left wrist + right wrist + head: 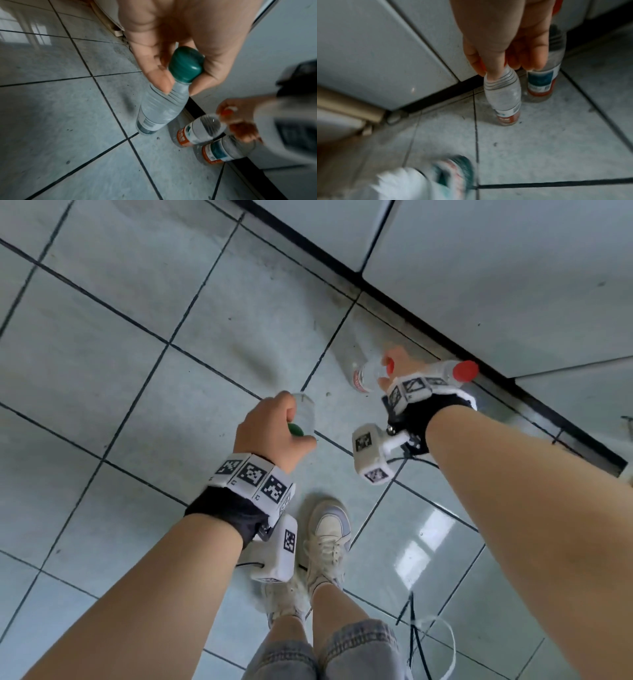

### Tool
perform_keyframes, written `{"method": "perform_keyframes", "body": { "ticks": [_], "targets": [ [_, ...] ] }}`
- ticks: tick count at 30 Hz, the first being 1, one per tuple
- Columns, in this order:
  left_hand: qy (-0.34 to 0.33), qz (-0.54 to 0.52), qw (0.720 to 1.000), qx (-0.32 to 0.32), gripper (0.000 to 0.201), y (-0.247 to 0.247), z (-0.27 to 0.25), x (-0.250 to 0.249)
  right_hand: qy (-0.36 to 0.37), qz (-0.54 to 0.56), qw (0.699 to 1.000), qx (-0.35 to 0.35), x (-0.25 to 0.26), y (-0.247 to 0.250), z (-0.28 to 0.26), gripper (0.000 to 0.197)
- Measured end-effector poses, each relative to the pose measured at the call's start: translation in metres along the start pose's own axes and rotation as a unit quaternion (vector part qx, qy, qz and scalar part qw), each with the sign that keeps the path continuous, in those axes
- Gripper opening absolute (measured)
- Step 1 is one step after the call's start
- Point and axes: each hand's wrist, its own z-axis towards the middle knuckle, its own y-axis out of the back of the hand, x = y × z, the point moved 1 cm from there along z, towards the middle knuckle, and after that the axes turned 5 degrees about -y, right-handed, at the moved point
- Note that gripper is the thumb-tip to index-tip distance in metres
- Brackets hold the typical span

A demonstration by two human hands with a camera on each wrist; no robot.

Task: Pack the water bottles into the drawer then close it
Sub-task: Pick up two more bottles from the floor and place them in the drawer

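Below you, open tiled floor (137,371) stretches left; cabinet fronts (496,268) border the right. Your left hand (270,433) pinches the green-capped bottle (159,112); your right hand (399,364) clasps 2 red-capped bottles (503,94) by their necks.

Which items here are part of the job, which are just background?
Job:
green-capped water bottle, gripped by left hand
two red-capped water bottles, both held by right hand

Background:
shoes
tiled floor
cabinet fronts
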Motion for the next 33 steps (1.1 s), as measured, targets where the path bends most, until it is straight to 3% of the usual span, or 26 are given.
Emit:
{"method": "perform_keyframes", "body": {
  "ticks": [2,5,7,14,20,26,33],
  "targets": [
    [-0.005,-0.004,1.0,-0.013,0.031,0.01,0.003,-0.01,-0.045,-0.028,0.998,0.017,-0.01,-0.002,-0.015,0.016],
    [-0.005,-0.005,1.0,-0.014,0.029,0.03,-0.001,-0.024,-0.043,-0.078,0.996,0.021,-0.021,-0.007,-0.047,0.03],
    [0.003,-0.003,1.0,-0.009,0.028,0.043,-0.013,-0.036,-0.039,-0.073,0.996,0.025,-0.028,-0.006,-0.075,0.029],
    [0.008,0.003,1.0,0.022,0.024,0.107,-0.091,-0.11,-0.049,-0.05,0.997,0.033,-0.035,0.054,-0.19,0.032],
    [-0.069,0.007,0.998,0.005,0.025,0.169,-0.177,-0.188,-0.027,0.023,0.998,-0.058,-0.028,0.121,-0.317,0.03],
    [-0.194,0.015,0.98,-0.034,0.021,0.237,-0.27,-0.291,-0.04,0.128,0.972,-0.191,-0.044,0.225,-0.45,0.045],
    [-0.328,0.056,0.942,-0.026,0.03,0.233,-0.328,-0.427,-0.014,0.177,0.929,-0.326,-0.107,0.328,-0.542,0.037]
  ]
}}
